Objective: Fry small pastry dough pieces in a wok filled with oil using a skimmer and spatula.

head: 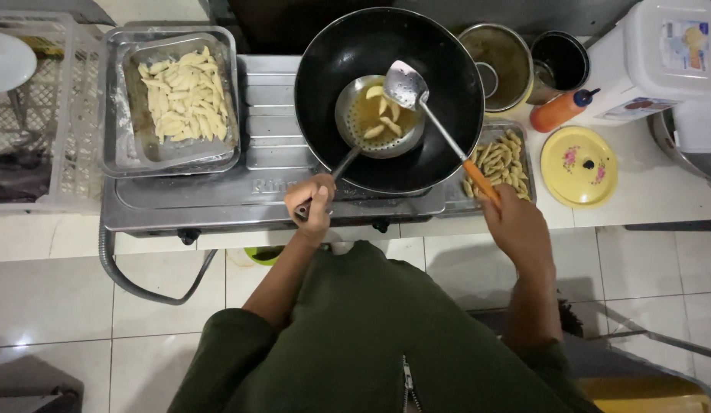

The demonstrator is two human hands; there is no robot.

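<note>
Setting: a white tiled counter [661, 191] over a white tiled floor, with a steel gas stove [218, 195] on it, seen from above.
Left hand [312, 203]: fist closed around the dark end of a strainer ladle's handle, at the stove's front edge.
Strainer ladle [377, 115]: its round bowl sits ahead and to the right of that hand, inside the black wok [386, 95], holding oil and a few pale dough pieces.
Right hand [516, 226]: fingers wrapped around the orange handle of a slotted spatula [405, 84], whose perforated blade reaches forward and left, over the ladle's bowl.
Just ahead of the right hand: a tray of fried golden pieces [499, 160], beside the wok.
Farther right: a yellow flowered lid [579, 166], an orange squeeze bottle [560, 111], and a white plastic container [661, 53].
Beyond them: two metal pots [523, 65].
Far left of the left hand: a foil-lined tray of raw pale pieces [175, 99] and a white crate [45, 115].
</note>
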